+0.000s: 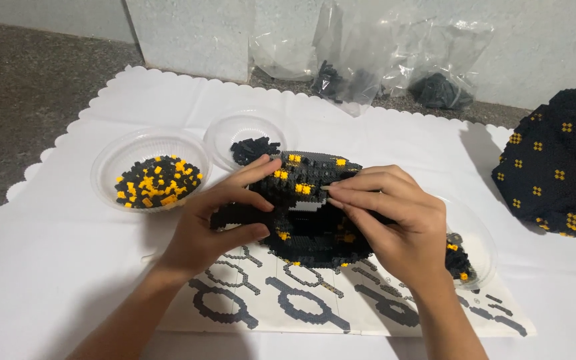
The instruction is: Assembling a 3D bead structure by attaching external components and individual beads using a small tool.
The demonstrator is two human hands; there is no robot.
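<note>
Holding the black and yellow brick model [311,213] with both hands, you have it low over the printed instruction sheet [315,307] on the white scalloped mat [68,267]. Your left hand [215,223] grips the model's left side, thumb under and fingers curled over the top edge. Your right hand [395,217] lies across the right side, its fingers [348,193] pressed together and flat against the upper bricks. Whether a loose brick sits beneath those fingertips cannot be told.

Judgement: the step in hand appears to be pressing a part home on the upper face. The next move calls for steady counter-pressure from your left hand, as the assembly looks liable to split along its rows.

Supplies noted: one clear bowl of black and yellow bricks [157,181] to the left, a second clear bowl of black bricks [253,148] behind the model, a third clear bowl [465,257] partly hidden by your right wrist. A larger finished black section [558,167] stands well apart at right; clear plastic bags [375,60] lie against the wall
</note>
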